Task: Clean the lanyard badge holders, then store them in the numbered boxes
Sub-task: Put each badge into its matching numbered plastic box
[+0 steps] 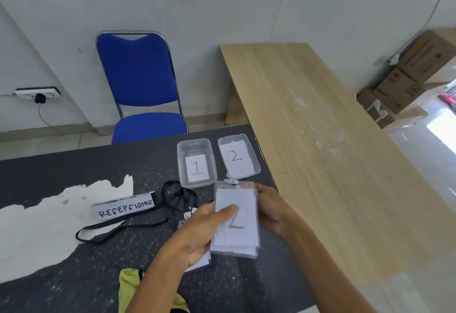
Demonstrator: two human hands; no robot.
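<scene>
Badge holder (237,219), clear plastic with a white card marked "2" inside, is held above the dark worktop (74,275) by both hands. The left hand (204,229) is closed on its left edge, thumb pressed flat across the card's face; the right hand (270,210) is closed on the right edge, fingers hidden behind the holder. A white clip at the holder's top points toward the boxes.

Two clear boxes are set side by side at the worktop's far edge, just beyond the holder. Box 1 (196,162), on the left, carries a paper slip marked "1"; box 2 (238,156), on the right, carries a slip marked "2". Whether anything else lies in them cannot be told.

A black lanyard (128,224) is looped on the worktop to the left of the hands, passing beside a sign (124,208) lettered "RESEPSIONIS". The worktop's dark coating is worn away to a pale patch (37,226) at the left. A yellow cloth (129,288) is seen under the left forearm at the near edge, and a white sheet is partly hidden beneath the left hand.

A blue chair (142,85) is placed behind the worktop against the wall, a wooden table (320,140) adjoins it on the right, and cardboard cartons (404,83) are stacked in the far right corner.
</scene>
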